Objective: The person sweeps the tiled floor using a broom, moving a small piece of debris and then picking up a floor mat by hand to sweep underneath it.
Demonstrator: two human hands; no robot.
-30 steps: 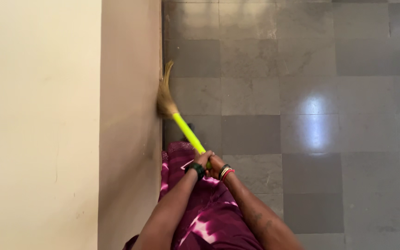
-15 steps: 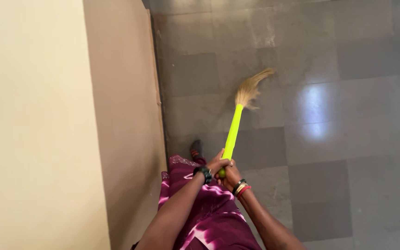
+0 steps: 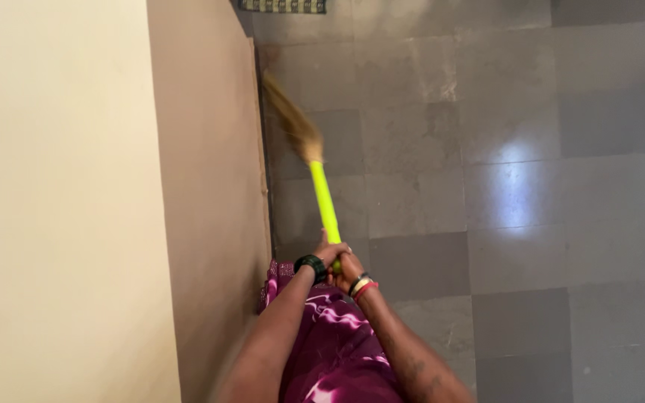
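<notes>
Both clasped at the end of the yellow-green broom handle [image 3: 325,203], left hand [image 3: 329,252] above right hand [image 3: 348,269], arms stretched forward, straw bristles [image 3: 291,119] blurred over the grey tiled floor [image 3: 487,186] just beside the wall [image 3: 203,186].

floor [image 3: 531,224]: grey checkered tiles | broom bristles [image 3: 293,119] touching | mat [image 3: 281,6] at far edge
</notes>
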